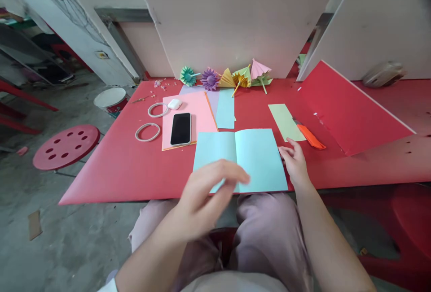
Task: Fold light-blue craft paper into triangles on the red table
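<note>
A light blue sheet of paper (259, 153) with a crease down its middle lies spread at the table's front edge. Over its lower left part hovers my left hand (210, 193), slightly blurred, fingers bent loosely and thumb apart, holding nothing I can see. My right hand (294, 162) is at the sheet's right edge with its fingers apart; whether they touch the paper I cannot tell. Just beyond that hand lie a pale green paper strip (286, 121) and an orange box cutter (310, 137).
A phone (181, 128) and a white earbud case (174, 104) rest on pink paper (198, 110). Two tape rings, the nearer one (147, 139), lie leftward. Folded paper umbrellas (260, 70) and paper flowers (210, 79) line the wall. A red board (350, 112) leans at right.
</note>
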A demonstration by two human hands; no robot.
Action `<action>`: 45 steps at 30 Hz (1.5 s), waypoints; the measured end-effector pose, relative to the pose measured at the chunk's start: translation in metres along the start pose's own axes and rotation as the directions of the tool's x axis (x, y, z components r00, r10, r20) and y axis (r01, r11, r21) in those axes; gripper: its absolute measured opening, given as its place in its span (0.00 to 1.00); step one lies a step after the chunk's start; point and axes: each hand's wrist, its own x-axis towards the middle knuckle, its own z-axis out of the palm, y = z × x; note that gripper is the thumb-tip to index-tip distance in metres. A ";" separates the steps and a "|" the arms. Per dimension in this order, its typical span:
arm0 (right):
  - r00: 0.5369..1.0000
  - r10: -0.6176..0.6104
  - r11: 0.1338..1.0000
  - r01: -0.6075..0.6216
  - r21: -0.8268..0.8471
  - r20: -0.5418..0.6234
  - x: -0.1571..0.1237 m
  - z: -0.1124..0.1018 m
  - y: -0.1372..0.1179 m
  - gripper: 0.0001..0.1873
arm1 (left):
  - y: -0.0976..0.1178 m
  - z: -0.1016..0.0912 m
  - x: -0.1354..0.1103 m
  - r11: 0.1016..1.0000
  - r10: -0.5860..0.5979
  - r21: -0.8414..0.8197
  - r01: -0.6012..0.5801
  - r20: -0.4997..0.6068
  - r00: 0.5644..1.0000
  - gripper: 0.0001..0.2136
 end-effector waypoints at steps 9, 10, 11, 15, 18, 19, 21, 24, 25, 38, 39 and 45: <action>0.928 0.269 0.962 -0.243 -0.127 0.259 0.051 0.000 -0.020 0.20 | -0.124 0.069 0.134 0.698 0.161 0.698 -0.159 0.064 0.985 0.12; 0.927 0.271 0.958 -0.233 -0.165 0.260 0.054 0.004 -0.021 0.19 | -0.128 0.072 0.138 0.683 0.156 0.714 -0.151 0.060 0.986 0.13; 0.928 0.268 0.956 -0.222 -0.194 0.258 0.057 0.007 -0.021 0.18 | -0.130 0.074 0.142 0.669 0.150 0.729 -0.143 0.056 0.987 0.13; 0.954 0.205 0.938 -0.128 -0.322 0.219 0.060 0.015 -0.020 0.16 | -0.134 0.083 0.147 0.621 0.136 0.774 -0.126 0.052 0.989 0.15; 0.975 0.135 0.900 -0.045 -0.434 0.179 0.057 0.015 -0.018 0.17 | -0.135 0.086 0.146 0.597 0.130 0.795 -0.103 0.031 0.991 0.16; 0.979 0.114 0.882 -0.021 -0.471 0.169 0.056 0.015 -0.018 0.18 | -0.135 0.086 0.146 0.592 0.127 0.801 -0.091 0.019 0.992 0.16; 0.985 0.077 0.842 0.020 -0.539 0.157 0.053 0.015 -0.017 0.18 | -0.135 0.086 0.146 0.582 0.123 0.810 -0.071 -0.002 0.992 0.17; 0.989 0.032 0.772 0.069 -0.632 0.146 0.048 0.016 -0.018 0.18 | -0.134 0.087 0.145 0.571 0.124 0.819 -0.057 -0.017 0.992 0.19; 0.990 0.019 0.747 0.081 -0.660 0.143 0.046 0.016 -0.018 0.18 | -0.134 0.088 0.145 0.567 0.125 0.822 -0.055 -0.020 0.992 0.19; 0.991 -0.014 0.433 0.124 -0.893 0.131 0.026 0.024 -0.020 0.20 | -0.135 0.090 0.146 0.546 0.114 0.837 -0.025 -0.045 0.993 0.19; 0.991 -0.010 0.407 0.126 -0.905 0.134 0.025 0.025 -0.021 0.20 | -0.134 0.091 0.146 0.546 0.112 0.837 -0.023 -0.046 0.993 0.19; 0.993 -0.012 0.323 0.119 -0.939 0.121 0.020 0.027 -0.022 0.22 | -0.133 0.091 0.146 0.540 0.112 0.841 -0.026 -0.041 0.993 0.19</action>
